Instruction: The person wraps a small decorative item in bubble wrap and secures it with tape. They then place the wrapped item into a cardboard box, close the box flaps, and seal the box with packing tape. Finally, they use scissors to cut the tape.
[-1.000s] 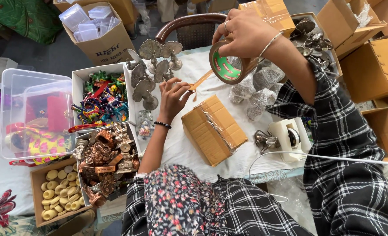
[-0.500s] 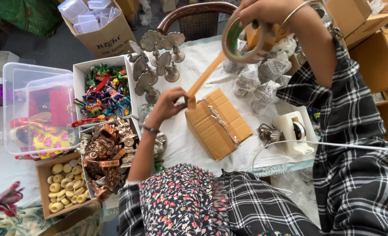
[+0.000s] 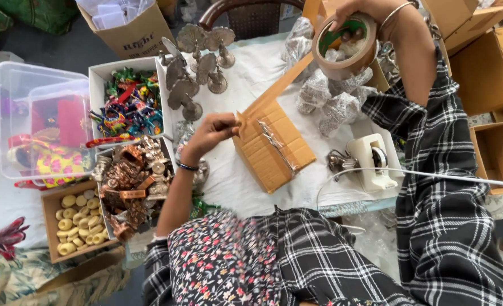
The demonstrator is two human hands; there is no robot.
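My right hand (image 3: 358, 12) grips a roll of brown packing tape (image 3: 345, 48), raised above the white cloth. A strip of tape (image 3: 275, 89) runs from the roll down to the left. My left hand (image 3: 214, 129) pinches the strip's free end at the corner of a closed brown cardboard box (image 3: 274, 147) lying on the cloth. A clear film band crosses the box top.
Silver metal stands (image 3: 197, 71) stand behind the box, plastic-wrapped items (image 3: 330, 102) to its right. A white tape dispenser (image 3: 373, 161) sits right. Left are a tray of colourful trinkets (image 3: 128, 107), copper figurines (image 3: 132, 181), yellow rings (image 3: 78, 224), a clear bin (image 3: 39, 124). Open cartons (image 3: 489, 68) sit right.
My right hand has lifted the roll up and to the right, drawing out a longer strip. My left hand has kept the tape end at the box corner.
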